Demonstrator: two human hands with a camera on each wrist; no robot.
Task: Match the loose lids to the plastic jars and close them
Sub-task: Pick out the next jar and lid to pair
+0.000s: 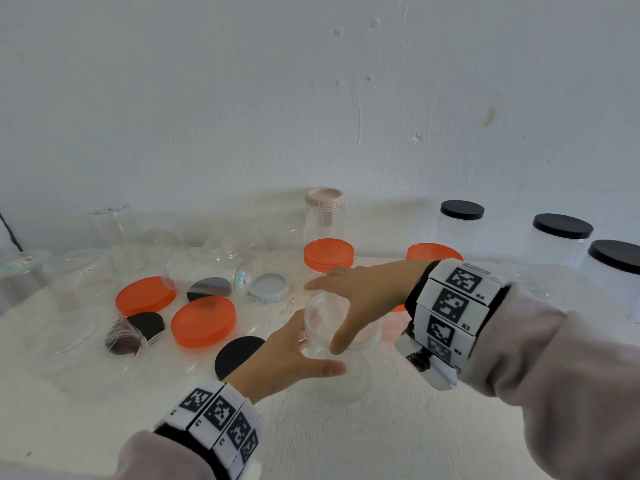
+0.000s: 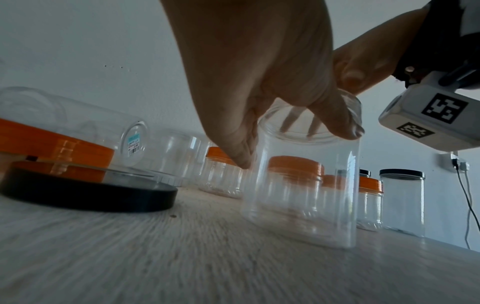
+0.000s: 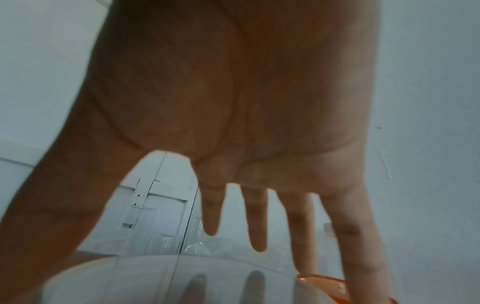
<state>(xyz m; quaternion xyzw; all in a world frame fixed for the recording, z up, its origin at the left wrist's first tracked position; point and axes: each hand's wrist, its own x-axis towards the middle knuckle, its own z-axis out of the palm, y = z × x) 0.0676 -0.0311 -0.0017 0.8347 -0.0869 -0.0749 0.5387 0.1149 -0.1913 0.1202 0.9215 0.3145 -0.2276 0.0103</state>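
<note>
My left hand point(image 1: 289, 355) is wrapped round the clear jar point(image 2: 301, 185), which stands upright near the front of the bench point(image 1: 398, 438). My right hand point(image 1: 360, 296) hovers straight above its mouth, fingers spread wide, gripping nothing I can make out. There looks to be a clear lid point(image 1: 320, 315) up top, but I can't tell if it's seated.

Your left hand point(image 1: 284, 355) reaches in from the lower left, thumb stretched out to the right, fingers curled round something clear. Your right hand point(image 1: 360, 292) comes across from the right, palm down, fingers point(image 3: 257, 226) straight and spread, thumb angled down. Both wrists wear marker bands point(image 1: 450, 306).
</note>
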